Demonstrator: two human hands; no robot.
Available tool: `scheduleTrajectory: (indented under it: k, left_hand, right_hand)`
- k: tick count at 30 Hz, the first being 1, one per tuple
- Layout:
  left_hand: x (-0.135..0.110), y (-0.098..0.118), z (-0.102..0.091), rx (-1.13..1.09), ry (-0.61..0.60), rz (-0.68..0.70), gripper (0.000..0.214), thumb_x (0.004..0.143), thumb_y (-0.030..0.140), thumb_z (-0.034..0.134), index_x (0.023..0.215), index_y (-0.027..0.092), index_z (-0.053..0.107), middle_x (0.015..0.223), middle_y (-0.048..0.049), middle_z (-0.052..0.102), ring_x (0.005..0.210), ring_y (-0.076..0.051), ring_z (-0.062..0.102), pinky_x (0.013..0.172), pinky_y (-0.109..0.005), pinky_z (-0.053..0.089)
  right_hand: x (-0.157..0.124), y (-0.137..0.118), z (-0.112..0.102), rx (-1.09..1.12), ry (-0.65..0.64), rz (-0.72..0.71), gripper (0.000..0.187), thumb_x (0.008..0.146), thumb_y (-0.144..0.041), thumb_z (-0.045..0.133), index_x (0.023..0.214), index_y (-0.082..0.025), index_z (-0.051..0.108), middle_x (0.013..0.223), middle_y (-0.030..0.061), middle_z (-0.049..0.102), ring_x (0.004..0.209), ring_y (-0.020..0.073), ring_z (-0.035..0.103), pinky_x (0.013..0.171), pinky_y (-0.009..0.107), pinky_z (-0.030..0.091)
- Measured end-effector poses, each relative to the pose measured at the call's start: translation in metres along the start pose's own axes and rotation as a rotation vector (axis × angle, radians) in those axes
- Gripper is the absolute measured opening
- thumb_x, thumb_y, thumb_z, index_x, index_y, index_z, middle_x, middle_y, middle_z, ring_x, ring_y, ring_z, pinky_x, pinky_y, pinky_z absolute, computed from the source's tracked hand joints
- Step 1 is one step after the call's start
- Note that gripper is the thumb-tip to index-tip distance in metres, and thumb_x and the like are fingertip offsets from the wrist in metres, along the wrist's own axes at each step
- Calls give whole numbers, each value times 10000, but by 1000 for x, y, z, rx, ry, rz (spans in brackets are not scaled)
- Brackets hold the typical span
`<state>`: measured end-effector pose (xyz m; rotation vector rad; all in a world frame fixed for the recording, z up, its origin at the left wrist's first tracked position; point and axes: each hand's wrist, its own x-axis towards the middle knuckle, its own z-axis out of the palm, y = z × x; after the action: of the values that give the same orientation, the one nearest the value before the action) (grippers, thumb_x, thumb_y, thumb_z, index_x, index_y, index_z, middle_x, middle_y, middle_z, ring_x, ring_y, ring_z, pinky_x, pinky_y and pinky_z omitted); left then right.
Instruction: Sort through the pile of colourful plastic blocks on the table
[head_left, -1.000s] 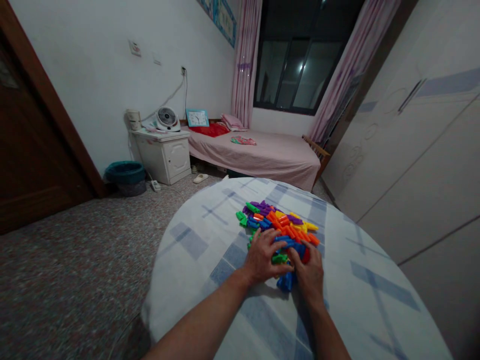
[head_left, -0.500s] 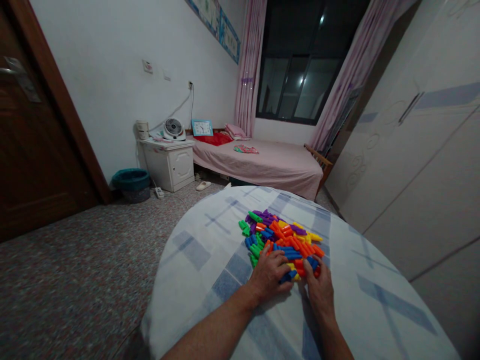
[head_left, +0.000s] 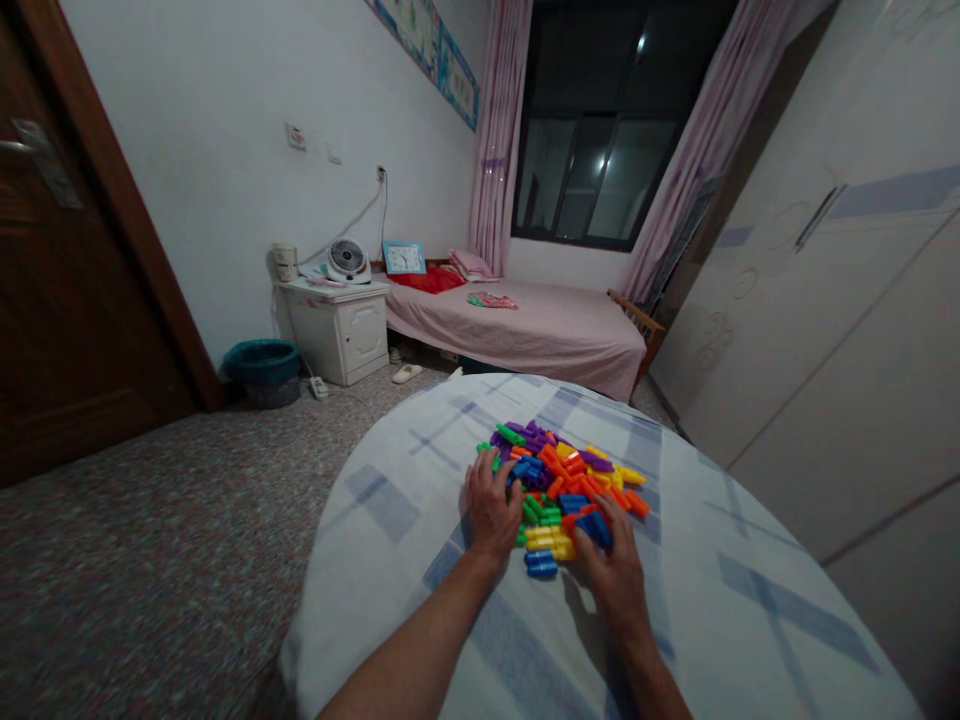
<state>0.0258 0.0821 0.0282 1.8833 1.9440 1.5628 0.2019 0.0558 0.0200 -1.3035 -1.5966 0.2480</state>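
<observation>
Moved apart, left hand (head_left: 491, 505) and right hand (head_left: 611, 560) flank multicoloured plastic pegs (head_left: 559, 480).

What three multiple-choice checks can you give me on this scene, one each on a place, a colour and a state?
1. The plastic pegs lie on: A the bed; B the carpet; C the round table.
2. The waste bin's rim is: A red; B teal; C yellow.
3. The left hand is: A spread beside the pegs; B a raised fist; C holding a clock.
1 C, the pegs sit on its checked cloth. 2 B, the rim shows blue-green. 3 A, its fingers fan out.
</observation>
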Motion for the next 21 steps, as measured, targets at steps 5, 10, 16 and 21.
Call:
scheduleTrajectory:
  k: [5, 10, 16, 21]
  left_hand:
    - [2, -7, 1, 79, 3, -235, 405, 873, 319, 473, 1234, 152, 545, 1400, -167, 408, 1342, -326, 301, 1084, -543, 245]
    - [0, -10, 1, -43, -114, -209, 436, 902, 376, 416, 1270, 160, 509, 1293, -148, 534, 1227, -280, 463, 1048, -485, 331]
    - [-1, -4, 3, -359, -182, -108, 375, 911, 345, 408, 1212, 174, 549, 1269, -104, 533, 1216, -204, 465, 1075, -392, 344]
    - [-5, 5, 3, -496, -230, -79, 360, 912, 339, 426, 1212, 188, 553, 1340, -93, 466, 1282, -193, 403, 1116, -384, 297]
  right_hand:
    - [-11, -14, 12, -157, -256, -253, 568, 799, -355, 576, 1337, -231, 439, 1460, 120, 321, 1324, 285, 341, 1034, 487, 349]
    - [-22, -28, 22, -316, -389, -436, 742, 632, -284, 683, 1340, -270, 458, 1478, 112, 306, 1334, 352, 306, 1025, 547, 323]
    - [-21, -21, 25, -343, -289, -375, 643, 689, -258, 614, 1317, -233, 476, 1440, 131, 361, 1293, 338, 371, 999, 536, 364]
    - [-13, -14, 18, -205, -189, -238, 491, 809, -329, 542, 1281, -213, 474, 1406, 124, 371, 1270, 270, 405, 1019, 465, 384]
